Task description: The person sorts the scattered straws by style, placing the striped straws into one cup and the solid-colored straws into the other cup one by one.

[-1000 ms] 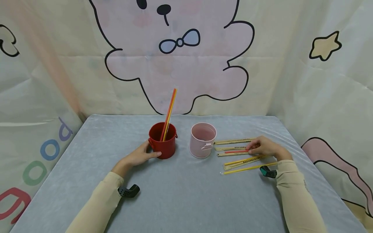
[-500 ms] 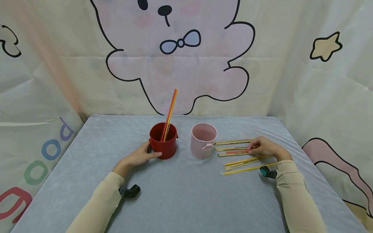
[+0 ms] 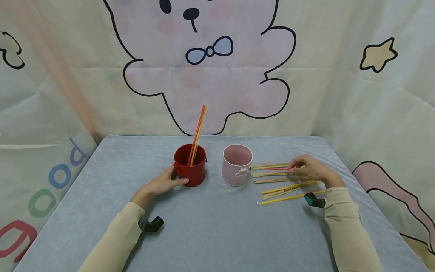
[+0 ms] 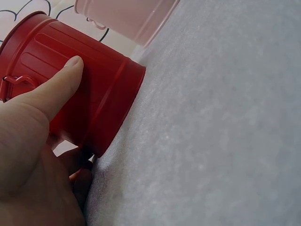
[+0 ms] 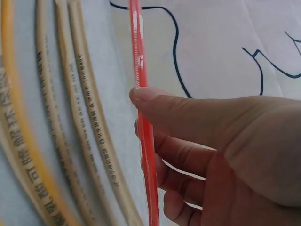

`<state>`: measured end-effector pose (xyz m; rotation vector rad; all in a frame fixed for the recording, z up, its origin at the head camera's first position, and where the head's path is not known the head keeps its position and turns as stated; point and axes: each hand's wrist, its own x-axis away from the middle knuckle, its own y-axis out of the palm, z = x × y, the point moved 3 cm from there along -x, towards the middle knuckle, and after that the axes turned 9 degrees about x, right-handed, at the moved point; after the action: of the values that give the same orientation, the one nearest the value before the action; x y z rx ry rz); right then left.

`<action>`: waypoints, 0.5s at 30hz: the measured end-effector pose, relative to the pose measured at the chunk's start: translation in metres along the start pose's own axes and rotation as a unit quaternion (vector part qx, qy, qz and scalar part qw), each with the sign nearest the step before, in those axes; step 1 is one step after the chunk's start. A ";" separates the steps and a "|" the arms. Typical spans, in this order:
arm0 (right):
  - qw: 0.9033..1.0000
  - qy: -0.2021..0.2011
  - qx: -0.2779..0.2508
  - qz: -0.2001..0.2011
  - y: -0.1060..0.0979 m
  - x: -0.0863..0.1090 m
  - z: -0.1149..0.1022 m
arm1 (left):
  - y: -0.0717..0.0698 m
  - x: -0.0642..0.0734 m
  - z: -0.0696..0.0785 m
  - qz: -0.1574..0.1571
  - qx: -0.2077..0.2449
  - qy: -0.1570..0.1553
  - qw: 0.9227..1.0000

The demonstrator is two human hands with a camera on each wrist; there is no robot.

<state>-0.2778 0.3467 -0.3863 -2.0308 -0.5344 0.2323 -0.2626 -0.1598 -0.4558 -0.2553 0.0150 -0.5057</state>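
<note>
Your right hand [image 3: 310,169] pinches a red straw [image 5: 138,61] between thumb and fingers, the straw apparently raised just over the others at the right of the blue-grey counter [image 3: 217,234]. Your left hand [image 3: 162,185] grips the red bucket [image 3: 195,176] low on its side, thumb laid along the front wall and fingers round the back.

Leaning together in that bucket, well above its rim, are an orange-red straw [image 3: 196,132] and a yellow straw [image 3: 199,132]; by that count, at least two appear to be placed. The pink bucket [image 3: 232,174] stands upright just beside it, with no straw showing over its rim, though its floor is hidden from you.

Judged by what lies out, the work looks begun but well short of finished: the piece in your fingers is not yet in either bucket, and several printed, paper-wrapped straws [image 5: 97,122] lie in a loose row at the pink bucket's right. Nearer you, one yellow piece lies against a paper one, and a separate clear-wrapped yellow straw [image 3: 285,198] lies slanted below them, partly under your right wrist.
</note>
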 end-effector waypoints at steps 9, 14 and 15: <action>1.000 0.003 0.011 0.027 -0.009 0.001 -0.008 | 0.000 -0.001 -0.001 0.003 0.002 0.010 1.000; 0.999 0.016 0.007 0.045 -0.008 0.000 -0.007 | 0.000 0.000 -0.001 0.003 0.002 0.009 1.000; 0.999 0.019 0.005 0.046 -0.008 -0.001 -0.007 | 0.000 0.001 -0.001 0.004 0.004 0.005 1.000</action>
<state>-0.2779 0.3440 -0.3760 -2.0486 -0.4158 0.2507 -0.2620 -0.1600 -0.4570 -0.2439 0.0232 -0.4991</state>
